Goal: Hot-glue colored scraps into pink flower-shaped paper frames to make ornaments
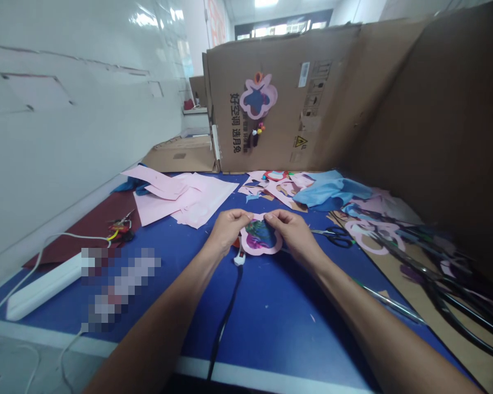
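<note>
Pink paper cutout (261, 241) pinched between left hand (228, 230) and right hand (294, 234)

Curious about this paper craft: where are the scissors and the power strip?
Scissors (337, 237), head view, black handle.
Power strip (45, 285), head view, white casing.

Matt pink paper cutout (272, 246); rough brown corrugated cardboard (279, 109); smooth glossy blue tabletop (279, 334).

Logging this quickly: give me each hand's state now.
Left hand: closed, pinching the pink paper cutout.
Right hand: closed, pinching the same cutout.
</note>
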The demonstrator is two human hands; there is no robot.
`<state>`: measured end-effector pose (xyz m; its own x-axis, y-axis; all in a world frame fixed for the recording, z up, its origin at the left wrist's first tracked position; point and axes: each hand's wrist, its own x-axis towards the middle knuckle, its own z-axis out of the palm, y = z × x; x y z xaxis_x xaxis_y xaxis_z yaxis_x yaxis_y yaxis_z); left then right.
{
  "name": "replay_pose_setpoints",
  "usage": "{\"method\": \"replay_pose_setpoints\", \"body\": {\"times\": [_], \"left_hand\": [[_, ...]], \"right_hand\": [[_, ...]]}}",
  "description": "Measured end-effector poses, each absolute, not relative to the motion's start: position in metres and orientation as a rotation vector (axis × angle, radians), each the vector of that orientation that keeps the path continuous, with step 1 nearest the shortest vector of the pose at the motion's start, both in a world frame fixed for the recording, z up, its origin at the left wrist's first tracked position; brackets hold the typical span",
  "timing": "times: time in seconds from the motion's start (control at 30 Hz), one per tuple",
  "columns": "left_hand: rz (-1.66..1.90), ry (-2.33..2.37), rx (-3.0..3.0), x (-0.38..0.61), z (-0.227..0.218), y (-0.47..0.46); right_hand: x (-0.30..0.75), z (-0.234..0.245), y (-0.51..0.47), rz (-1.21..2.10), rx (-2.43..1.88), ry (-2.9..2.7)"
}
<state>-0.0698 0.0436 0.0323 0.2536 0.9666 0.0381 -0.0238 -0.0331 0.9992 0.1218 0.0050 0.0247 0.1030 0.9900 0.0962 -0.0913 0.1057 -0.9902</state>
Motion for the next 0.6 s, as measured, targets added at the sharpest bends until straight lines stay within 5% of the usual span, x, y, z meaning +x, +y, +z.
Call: {"method": "replay_pose_setpoints", "body": {"times": [0.6], "left_hand": [[0.993,1.033,1.290,-0.066,0.033,0.029]], "right_hand": [[0.131,0.017,0.005,1.001,-1.175,-1.054]]}}
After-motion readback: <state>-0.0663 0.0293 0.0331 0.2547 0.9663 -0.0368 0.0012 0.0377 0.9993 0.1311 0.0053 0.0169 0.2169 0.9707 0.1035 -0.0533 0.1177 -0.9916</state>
